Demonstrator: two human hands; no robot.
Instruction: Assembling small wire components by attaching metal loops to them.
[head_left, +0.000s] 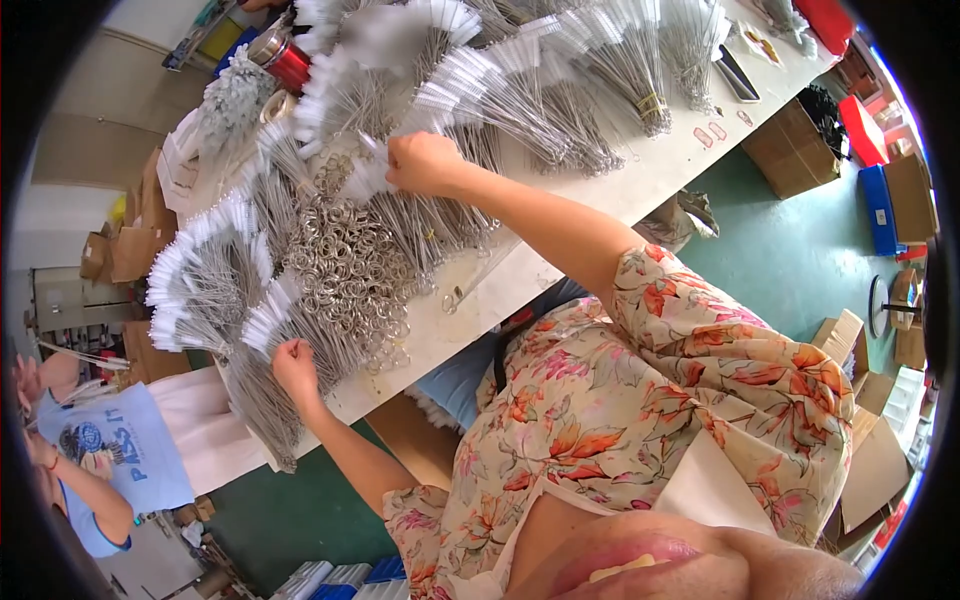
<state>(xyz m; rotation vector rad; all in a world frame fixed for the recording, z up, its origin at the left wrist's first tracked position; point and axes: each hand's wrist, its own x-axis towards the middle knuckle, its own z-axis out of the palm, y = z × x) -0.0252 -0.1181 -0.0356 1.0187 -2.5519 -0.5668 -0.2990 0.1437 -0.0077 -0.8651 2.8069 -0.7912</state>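
White-topped table [505, 300] runs diagonally across the frame, most of it heaped, so work within the small area you can reach. Your wire-stemmed brushes with white heads [195, 270] spread from left of centre up through the top; the heap of metal rings [350, 265] sits between them, just left of centre. Your right hand [424, 163] is in the upper middle, fingers curled in tight (can't tell if a stem is pinched inside). Your left hand [295, 368] is lower left, thumb and fingertips pressed together at the near edge of a small brush bunch [268, 318]; what's between them, if anything, is hidden. Probably best: take stems singly, grip the bare wire rather than the bristles, and lift straight along the stem, since crossed wires look likely to snag.

Around you: a co-worker in a blue shirt [125, 445] at far left, well apart; an open cardboard box [793, 150] at upper right, off the table; a red flask [285, 60] at upper left; a black tool [738, 75] at upper right. Main obstacle: tangled stems beside the rings. Also watch the loose wire [484, 268] below your right forearm.
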